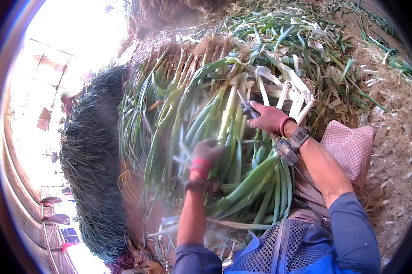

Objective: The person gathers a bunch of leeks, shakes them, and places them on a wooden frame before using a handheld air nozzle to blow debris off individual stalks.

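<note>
Long green onions with white stalks and green leaves lie heaped in front of me. My right hand, in a reddish glove, is closed around a grey blow gun whose slim nozzle points up and left over the white stalks. Below that wrist hangs a small dark device beside a watch, and a thin cord trails down the forearm. My left hand, gloved with a red cuff, is low over the leaves. Motion smears its fingers, and I cannot tell whether they grip a leaf.
A tall stack of green onions stands at the left. Loose leaf scraps pile up at the back right. Root trimmings cover the ground on the right, near a pink checked cushion. A person is far left.
</note>
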`<state>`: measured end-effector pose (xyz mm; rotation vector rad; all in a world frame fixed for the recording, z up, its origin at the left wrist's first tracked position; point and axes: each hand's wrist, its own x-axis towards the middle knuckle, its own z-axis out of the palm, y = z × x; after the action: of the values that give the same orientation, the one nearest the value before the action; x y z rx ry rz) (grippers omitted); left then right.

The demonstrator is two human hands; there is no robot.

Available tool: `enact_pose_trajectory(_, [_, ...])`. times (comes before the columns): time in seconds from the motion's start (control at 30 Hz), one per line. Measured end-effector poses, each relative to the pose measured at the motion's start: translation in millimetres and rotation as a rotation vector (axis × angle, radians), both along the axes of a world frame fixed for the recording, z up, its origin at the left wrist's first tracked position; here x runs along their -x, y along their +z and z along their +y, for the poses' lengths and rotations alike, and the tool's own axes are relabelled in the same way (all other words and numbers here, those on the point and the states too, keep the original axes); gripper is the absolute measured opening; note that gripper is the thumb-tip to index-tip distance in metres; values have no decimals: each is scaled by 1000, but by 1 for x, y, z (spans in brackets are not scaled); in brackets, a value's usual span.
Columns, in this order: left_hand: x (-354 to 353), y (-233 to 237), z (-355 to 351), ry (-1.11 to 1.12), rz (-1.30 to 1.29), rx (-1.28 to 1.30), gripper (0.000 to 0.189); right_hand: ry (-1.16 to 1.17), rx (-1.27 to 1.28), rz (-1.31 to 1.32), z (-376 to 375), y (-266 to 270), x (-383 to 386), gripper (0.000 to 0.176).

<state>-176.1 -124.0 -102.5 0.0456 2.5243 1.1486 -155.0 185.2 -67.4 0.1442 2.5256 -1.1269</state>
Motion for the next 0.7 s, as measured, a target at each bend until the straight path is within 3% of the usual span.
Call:
enact_pose_trajectory(0.07, [-2, 2, 0, -16, 30, 26, 29, -12, 28, 54, -2, 2, -6, 94])
enact_pose_trajectory(0.2, [-4, 13, 4, -25, 4, 44, 28, 83, 113, -171, -4, 43, -60, 91])
enact_pose_trajectory(0.3, [-7, 26, 7, -54, -2, 37, 31, 154, 261, -150, -5, 46, -106, 96])
enact_pose_trajectory(0.37, [-12, 37, 17, -131, 127, 244, 37, 231, 289, 15, -4, 33, -123, 99])
enact_pose_trajectory(0.43, [-10, 36, 19, -133, 138, 283, 38, 242, 244, 66, -2, 36, -122, 100])
enact_pose_trajectory(0.5, [-11, 36, 20, -134, 146, 323, 40, 169, 178, -166, 1, 59, -112, 99])
enact_pose_trajectory(0.63, [-15, 39, 22, -135, 181, 408, 40, 212, 253, 68, -3, 32, -114, 97])
enact_pose_trajectory(0.7, [-15, 40, 23, -130, 178, 408, 41, 192, 190, -17, -5, 42, -107, 96])
